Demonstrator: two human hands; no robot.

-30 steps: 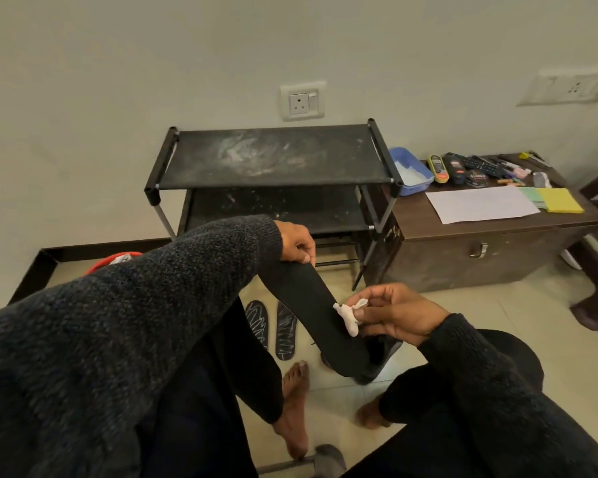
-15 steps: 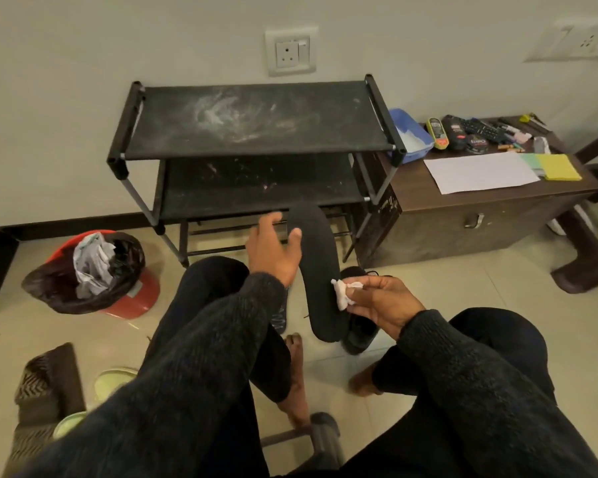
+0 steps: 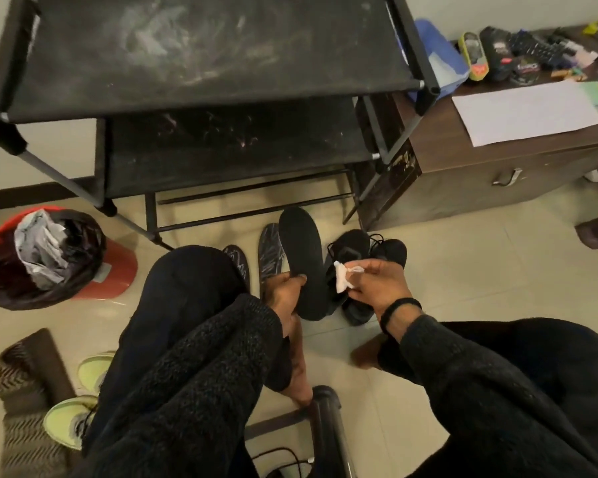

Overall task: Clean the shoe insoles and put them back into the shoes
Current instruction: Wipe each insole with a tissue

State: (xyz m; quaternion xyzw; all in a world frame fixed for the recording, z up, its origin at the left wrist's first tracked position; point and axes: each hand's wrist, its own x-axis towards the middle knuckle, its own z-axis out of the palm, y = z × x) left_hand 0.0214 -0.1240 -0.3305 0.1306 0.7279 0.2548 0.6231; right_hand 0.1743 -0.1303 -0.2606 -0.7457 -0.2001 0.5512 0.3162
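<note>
My left hand (image 3: 285, 291) grips a black insole (image 3: 302, 257) near its lower end; the insole points away from me, above the floor. My right hand (image 3: 373, 282) pinches a small white tissue (image 3: 342, 279) just right of the insole, not touching it. A pair of black shoes (image 3: 363, 250) lies on the floor behind the tissue, partly hidden by my right hand. Two patterned insoles (image 3: 269, 251) lie on the tiles left of the held insole, one half hidden by my knee.
A black two-tier shoe rack (image 3: 201, 74) stands ahead. A red bin with a black bag (image 3: 49, 260) is at the left, a brown cabinet (image 3: 480, 170) with papers and remotes at the right. Pale green shoes (image 3: 69, 419) and a patterned mat (image 3: 25, 408) lie at lower left.
My left hand shifted from the insole's far end to its near end and lowered it. The tissue came off the insole's surface. My view tilted down toward the floor.
</note>
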